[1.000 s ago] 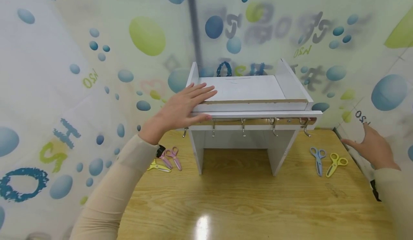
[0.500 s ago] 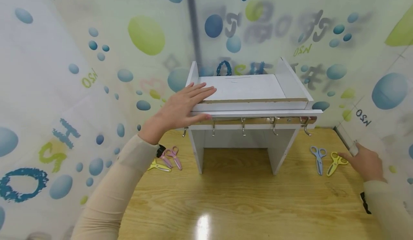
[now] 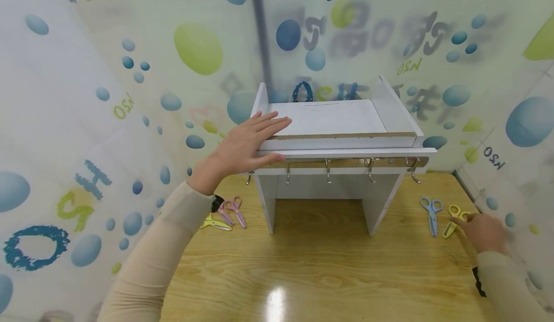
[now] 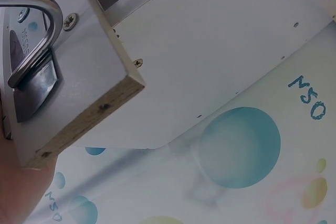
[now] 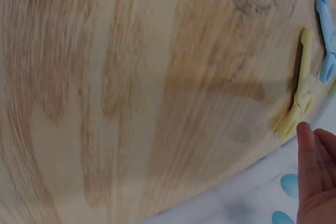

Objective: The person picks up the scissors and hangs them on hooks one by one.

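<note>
A white wooden rack (image 3: 337, 142) stands on the table, a row of metal hooks (image 3: 328, 170) along its front. My left hand (image 3: 242, 144) rests flat on the rack's left front corner, fingers spread over the top and thumb along the front edge. In the left wrist view a hook (image 4: 50, 30) shows large beside a board end. My right hand (image 3: 486, 233) is at the handle loops of the yellow scissors (image 3: 450, 225), thumb and fingers extended. The right wrist view shows the fingertips right at a loop of these yellow scissors (image 5: 303, 85). Blue scissors (image 3: 432, 218) lie just left of them.
Pink scissors (image 3: 236, 211) and another yellow pair (image 3: 218, 223) lie on the wooden table (image 3: 320, 274) left of the rack, partly behind the left wrist. Patterned sheeting (image 3: 199, 47) hangs close behind and on both sides.
My right hand has come down and leftward from the right-hand sheeting to the yellow scissors. The left hand stays on the rack.
</note>
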`<state>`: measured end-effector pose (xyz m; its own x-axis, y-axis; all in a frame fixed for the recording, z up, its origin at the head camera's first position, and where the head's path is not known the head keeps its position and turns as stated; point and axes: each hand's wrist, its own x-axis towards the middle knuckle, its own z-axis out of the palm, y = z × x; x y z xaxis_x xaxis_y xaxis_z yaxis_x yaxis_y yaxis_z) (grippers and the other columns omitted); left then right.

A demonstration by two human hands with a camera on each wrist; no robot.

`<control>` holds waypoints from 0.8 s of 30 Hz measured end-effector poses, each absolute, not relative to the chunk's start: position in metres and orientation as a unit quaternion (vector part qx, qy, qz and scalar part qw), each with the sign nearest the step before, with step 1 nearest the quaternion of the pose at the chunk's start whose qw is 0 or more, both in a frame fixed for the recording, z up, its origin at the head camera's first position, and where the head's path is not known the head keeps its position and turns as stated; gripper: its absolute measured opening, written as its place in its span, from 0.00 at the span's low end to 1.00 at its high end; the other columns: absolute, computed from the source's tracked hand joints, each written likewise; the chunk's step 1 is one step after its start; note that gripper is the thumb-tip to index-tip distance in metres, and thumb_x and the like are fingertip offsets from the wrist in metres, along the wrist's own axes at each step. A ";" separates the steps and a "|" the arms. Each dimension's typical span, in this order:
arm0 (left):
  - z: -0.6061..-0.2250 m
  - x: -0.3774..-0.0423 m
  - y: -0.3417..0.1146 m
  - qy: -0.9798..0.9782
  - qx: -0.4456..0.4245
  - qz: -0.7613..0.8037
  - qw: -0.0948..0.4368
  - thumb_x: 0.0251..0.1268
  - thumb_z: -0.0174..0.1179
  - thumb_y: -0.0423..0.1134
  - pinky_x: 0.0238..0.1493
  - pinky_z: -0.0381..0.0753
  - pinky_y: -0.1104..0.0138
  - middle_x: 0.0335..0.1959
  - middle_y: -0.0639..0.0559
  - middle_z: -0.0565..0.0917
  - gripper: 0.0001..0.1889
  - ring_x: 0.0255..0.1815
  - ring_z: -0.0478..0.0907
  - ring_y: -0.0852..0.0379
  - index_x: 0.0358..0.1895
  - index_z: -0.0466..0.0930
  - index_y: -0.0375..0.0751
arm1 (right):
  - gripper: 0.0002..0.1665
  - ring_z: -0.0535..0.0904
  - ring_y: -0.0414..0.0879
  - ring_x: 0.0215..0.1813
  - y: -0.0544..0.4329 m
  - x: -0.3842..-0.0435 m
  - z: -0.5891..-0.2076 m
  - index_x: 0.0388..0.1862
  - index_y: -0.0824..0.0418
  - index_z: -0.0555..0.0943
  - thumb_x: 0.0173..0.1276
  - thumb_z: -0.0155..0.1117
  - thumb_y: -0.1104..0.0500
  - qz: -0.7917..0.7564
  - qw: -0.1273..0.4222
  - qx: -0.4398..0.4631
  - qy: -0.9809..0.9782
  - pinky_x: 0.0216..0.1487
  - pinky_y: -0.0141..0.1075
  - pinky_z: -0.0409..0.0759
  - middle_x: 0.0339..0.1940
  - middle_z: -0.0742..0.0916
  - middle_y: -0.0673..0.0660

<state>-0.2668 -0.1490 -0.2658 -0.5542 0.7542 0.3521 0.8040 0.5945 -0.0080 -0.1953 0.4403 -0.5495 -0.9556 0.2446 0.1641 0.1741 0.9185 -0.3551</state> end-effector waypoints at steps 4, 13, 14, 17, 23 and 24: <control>-0.266 -0.266 -0.149 -0.879 -0.442 -0.077 0.162 0.64 0.26 0.80 0.84 0.48 0.56 0.78 0.53 0.64 0.49 0.81 0.56 0.50 0.79 0.57 0.51 | 0.41 0.56 0.40 0.14 0.435 -0.192 -0.558 0.03 0.57 0.64 0.67 0.65 0.37 0.170 0.110 -0.126 -0.971 0.16 0.32 0.55 0.05 0.63 0.47; -0.265 -0.265 -0.149 -0.880 -0.440 -0.080 0.161 0.64 0.26 0.80 0.84 0.48 0.57 0.78 0.51 0.65 0.50 0.81 0.57 0.49 0.79 0.58 0.50 | 0.39 0.59 0.42 0.13 0.429 -0.196 -0.568 0.03 0.57 0.61 0.65 0.68 0.43 0.165 0.082 -0.148 -0.972 0.13 0.34 0.59 0.05 0.65 0.50; -0.264 -0.265 -0.149 -0.880 -0.439 -0.081 0.162 0.63 0.25 0.80 0.84 0.48 0.56 0.78 0.51 0.65 0.50 0.81 0.57 0.49 0.78 0.58 0.50 | 0.38 0.60 0.43 0.13 0.429 -0.198 -0.568 0.03 0.58 0.62 0.65 0.68 0.43 0.162 0.078 -0.152 -0.972 0.13 0.34 0.59 0.05 0.66 0.51; -0.265 -0.265 -0.149 -0.879 -0.440 -0.083 0.164 0.63 0.25 0.80 0.83 0.49 0.56 0.77 0.51 0.66 0.50 0.80 0.58 0.49 0.78 0.59 0.50 | 0.37 0.65 0.46 0.13 0.428 -0.201 -0.567 0.04 0.61 0.65 0.64 0.67 0.44 0.149 0.061 -0.156 -0.974 0.12 0.36 0.63 0.07 0.69 0.55; -0.265 -0.265 -0.149 -0.879 -0.440 -0.086 0.165 0.64 0.26 0.80 0.84 0.49 0.57 0.77 0.51 0.66 0.49 0.80 0.58 0.49 0.78 0.59 0.51 | 0.33 0.74 0.54 0.18 0.430 -0.208 -0.563 0.09 0.68 0.73 0.67 0.62 0.48 0.140 0.009 -0.165 -0.976 0.16 0.43 0.72 0.13 0.76 0.65; -0.265 -0.265 -0.149 -0.879 -0.439 -0.086 0.164 0.64 0.26 0.80 0.84 0.49 0.57 0.77 0.51 0.66 0.49 0.80 0.58 0.49 0.78 0.59 0.51 | 0.32 0.75 0.56 0.19 0.430 -0.209 -0.563 0.10 0.69 0.74 0.67 0.62 0.49 0.144 0.002 -0.168 -0.975 0.17 0.44 0.73 0.14 0.77 0.67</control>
